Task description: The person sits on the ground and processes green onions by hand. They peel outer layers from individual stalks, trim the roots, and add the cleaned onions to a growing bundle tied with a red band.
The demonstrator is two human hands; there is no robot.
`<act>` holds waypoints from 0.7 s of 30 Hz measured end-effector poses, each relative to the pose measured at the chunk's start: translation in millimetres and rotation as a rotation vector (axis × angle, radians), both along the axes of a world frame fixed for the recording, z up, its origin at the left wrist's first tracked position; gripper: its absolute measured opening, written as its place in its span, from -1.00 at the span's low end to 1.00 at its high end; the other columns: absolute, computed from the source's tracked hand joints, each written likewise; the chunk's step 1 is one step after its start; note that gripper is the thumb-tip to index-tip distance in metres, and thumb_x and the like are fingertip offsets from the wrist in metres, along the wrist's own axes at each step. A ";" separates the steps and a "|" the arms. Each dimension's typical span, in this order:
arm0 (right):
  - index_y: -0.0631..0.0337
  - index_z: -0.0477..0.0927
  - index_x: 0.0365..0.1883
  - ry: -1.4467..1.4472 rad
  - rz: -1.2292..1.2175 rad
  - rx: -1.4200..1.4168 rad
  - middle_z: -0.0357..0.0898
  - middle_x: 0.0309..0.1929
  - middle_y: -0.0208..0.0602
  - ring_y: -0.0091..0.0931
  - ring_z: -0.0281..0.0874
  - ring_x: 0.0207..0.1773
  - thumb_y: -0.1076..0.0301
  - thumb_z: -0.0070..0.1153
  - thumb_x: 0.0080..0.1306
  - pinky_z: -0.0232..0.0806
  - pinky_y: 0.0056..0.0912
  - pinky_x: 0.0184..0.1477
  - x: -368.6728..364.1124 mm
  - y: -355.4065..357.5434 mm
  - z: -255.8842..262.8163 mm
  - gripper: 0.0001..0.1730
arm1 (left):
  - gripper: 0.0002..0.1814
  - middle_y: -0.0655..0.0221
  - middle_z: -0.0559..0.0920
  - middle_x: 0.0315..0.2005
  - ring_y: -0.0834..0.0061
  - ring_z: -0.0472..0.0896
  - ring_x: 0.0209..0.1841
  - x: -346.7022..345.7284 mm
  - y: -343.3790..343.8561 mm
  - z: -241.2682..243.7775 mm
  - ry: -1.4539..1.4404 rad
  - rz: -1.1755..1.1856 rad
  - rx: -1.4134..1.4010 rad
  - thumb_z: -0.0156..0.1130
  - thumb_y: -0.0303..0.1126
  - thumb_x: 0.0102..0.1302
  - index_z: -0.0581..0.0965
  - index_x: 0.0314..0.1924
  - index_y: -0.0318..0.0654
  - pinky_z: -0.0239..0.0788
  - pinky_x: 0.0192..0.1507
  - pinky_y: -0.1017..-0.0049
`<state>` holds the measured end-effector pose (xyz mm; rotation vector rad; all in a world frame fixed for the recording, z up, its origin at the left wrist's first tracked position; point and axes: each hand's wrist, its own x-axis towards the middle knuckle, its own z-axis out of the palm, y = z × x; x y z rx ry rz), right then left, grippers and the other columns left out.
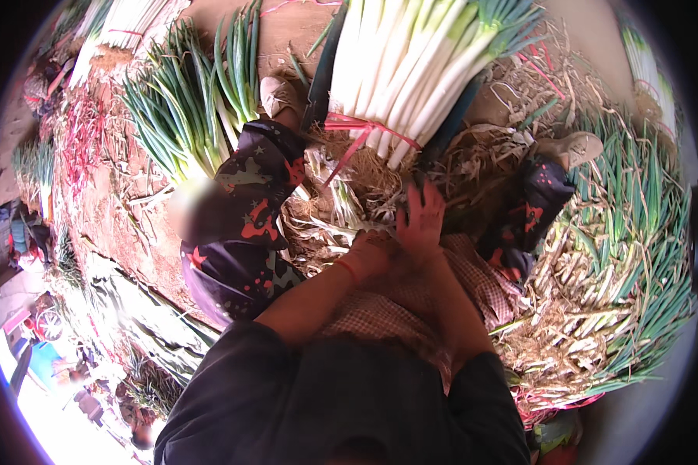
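A large bundle of white-stalked leeks or large green onions [410,75] lies before me, its roots [372,168] pointing towards me. Pink plastic ribbon [369,125] is tied around the stalks near the root end, one tail hanging down. My right hand [420,221] is just below the roots, palm down with the fingers spread and nothing seen in them. Close by on its left, my left hand [374,250] is curled over my lap; shadow and blur hide whether it holds anything. Peeled stalk scraps [343,200] lie between my legs. A checked cloth [384,308] covers my lap.
Loose, untrimmed green onions [587,302] are piled along my right side. More green onions [180,110] stand beside my left leg. Dry peelings [494,151] litter the ground past my hands. Another tied bundle [131,23] is at the far left, near people at work.
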<state>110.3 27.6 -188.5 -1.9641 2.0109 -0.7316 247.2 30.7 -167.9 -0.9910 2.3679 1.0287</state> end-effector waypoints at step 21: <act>0.20 0.49 -0.11 -0.198 -0.928 -0.297 0.50 -0.23 -0.08 -0.11 0.44 -0.15 0.41 0.07 0.12 0.31 -0.15 -0.11 -204.0 176.2 69.0 -0.67 | -0.56 0.00 0.50 -0.04 -0.04 0.45 0.00 -20.6 -108.9 -45.8 0.025 0.091 -0.237 -0.06 -0.09 0.26 0.44 0.05 -0.14 0.30 0.03 0.15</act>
